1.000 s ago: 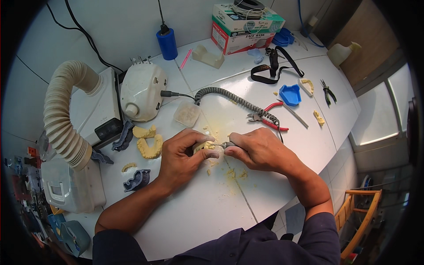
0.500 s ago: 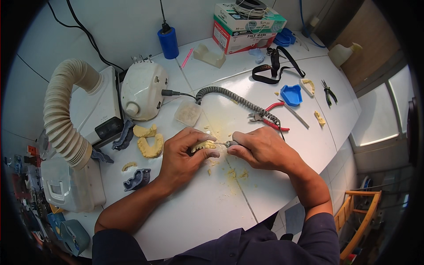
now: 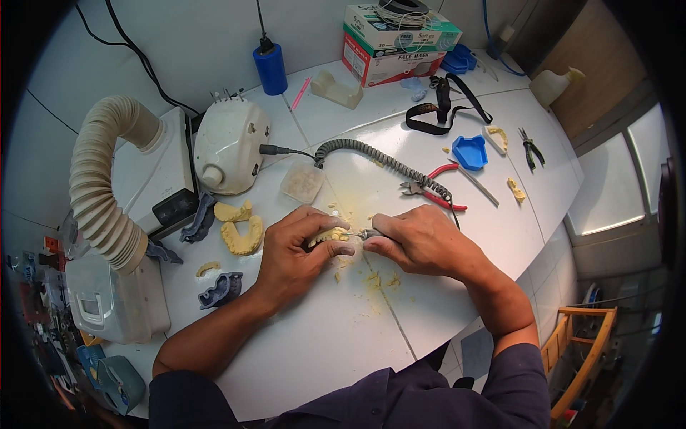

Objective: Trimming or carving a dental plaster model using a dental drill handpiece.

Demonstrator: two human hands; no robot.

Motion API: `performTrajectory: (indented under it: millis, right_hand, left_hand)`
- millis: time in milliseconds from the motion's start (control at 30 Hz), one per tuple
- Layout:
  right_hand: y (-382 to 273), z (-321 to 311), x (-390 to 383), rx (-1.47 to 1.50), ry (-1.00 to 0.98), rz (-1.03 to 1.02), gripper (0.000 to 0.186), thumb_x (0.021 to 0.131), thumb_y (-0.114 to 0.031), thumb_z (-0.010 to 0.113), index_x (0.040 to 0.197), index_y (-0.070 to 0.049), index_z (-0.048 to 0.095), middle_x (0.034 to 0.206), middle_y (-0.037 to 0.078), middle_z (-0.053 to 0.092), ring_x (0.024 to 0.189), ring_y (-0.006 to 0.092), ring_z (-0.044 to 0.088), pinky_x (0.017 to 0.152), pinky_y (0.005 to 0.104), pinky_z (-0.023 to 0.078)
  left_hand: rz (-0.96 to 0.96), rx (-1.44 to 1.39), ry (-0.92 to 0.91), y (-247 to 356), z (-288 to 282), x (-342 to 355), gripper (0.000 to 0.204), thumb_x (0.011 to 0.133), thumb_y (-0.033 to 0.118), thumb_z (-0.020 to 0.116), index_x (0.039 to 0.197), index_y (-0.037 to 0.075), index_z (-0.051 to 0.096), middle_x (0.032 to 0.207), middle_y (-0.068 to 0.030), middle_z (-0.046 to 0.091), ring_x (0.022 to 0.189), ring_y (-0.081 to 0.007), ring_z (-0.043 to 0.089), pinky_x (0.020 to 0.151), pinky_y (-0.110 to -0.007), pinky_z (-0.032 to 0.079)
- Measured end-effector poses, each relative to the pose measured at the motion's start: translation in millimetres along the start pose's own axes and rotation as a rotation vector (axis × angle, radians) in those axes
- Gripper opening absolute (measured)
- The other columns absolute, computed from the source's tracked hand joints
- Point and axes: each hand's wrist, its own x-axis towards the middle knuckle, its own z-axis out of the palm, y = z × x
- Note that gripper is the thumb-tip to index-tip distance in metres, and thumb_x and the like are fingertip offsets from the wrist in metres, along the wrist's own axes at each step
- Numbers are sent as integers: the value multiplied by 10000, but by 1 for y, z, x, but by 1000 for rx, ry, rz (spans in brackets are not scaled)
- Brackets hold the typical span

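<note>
My left hand [image 3: 294,247] pinches a yellow plaster dental model [image 3: 331,237] between thumb and fingers, and its palm side partly covers it. In my right hand [image 3: 421,242] is a rotary handpiece [image 3: 369,234], gripped near its front. The thin bur at its tip touches or nearly touches the model's right end. Yellow dust and chips [image 3: 374,280] lie on the white tiled table below both hands. A coiled grey cord [image 3: 379,160] runs from the white control unit [image 3: 234,146] toward my right hand.
Left of my hands lie yellow dental casts [image 3: 242,235] and a dark grey impression piece [image 3: 220,290]. A ribbed suction hose [image 3: 96,182] stands farther left. Beyond my right hand are red-handled cutters [image 3: 437,191], a blue tray [image 3: 470,154], a metal rod [image 3: 477,187] and black-handled pliers [image 3: 531,150].
My right hand and the handpiece have shifted slightly left, bringing the bur closer over the model. The left hand has barely moved.
</note>
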Motion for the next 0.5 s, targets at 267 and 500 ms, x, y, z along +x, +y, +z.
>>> performTrajectory:
  millis: [267,500]
  right_hand:
    - [5,0,0,70,-20,26,496,1102,-498,556,932,-42,653,654,207,633,664,439,668,635,535,489]
    - [7,-3,0,117,-10,16,473,1109,-476,552,969,-38,660,671,214,636,674,445,667,650,544,490]
  left_hand:
    - [2,65,-6,1,-1,0,297,901,-67,806,1182,27,781,1157,-42,586,974,-96,626,848,-236,563]
    - [34,94,29,-1,-1,0,314,922,-28,812,1228,38,775,1232,-42,379,1103,-106,581,955,-231,595]
